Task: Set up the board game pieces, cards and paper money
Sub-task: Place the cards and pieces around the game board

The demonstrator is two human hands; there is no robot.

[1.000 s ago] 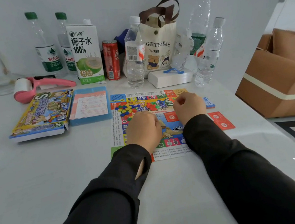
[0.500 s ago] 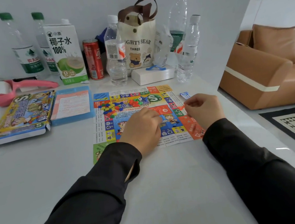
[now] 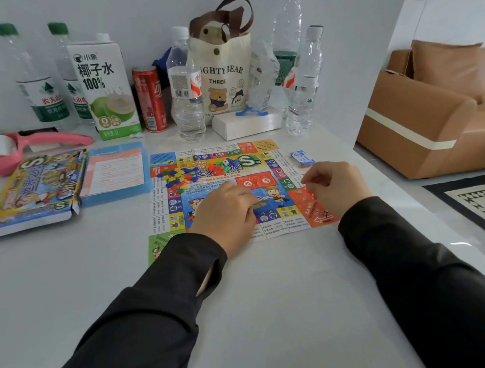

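**Out at the edge goes the right hand (image 3: 336, 185), with the layout barely begun**

Keeps the left hand (image 3: 223, 213) knuckles-up on the middle of the game board (image 3: 165, 210), fingers bent down onto the print; cannot make out anything under them. Holds the right hand at the board's right edge, thumb and forefinger drawn together over an orange patch. Cannot tell card from printed square there, nor a real pinch from an empty one. Leaves the coloured pieces (image 3: 180, 175) heaped on the far part of the board and a small blue packet (image 3: 302, 158) just off its far right side, on the white table (image 3: 277, 285).

Against a second ago: shows the right hand gone from beside the left, out to the right edge. Shows the left hand much where it was, the heap unmoved and the view swung rightwards. Suggests steadying the sheet and starting on the cards, with pieces, cards and money yet to sort.
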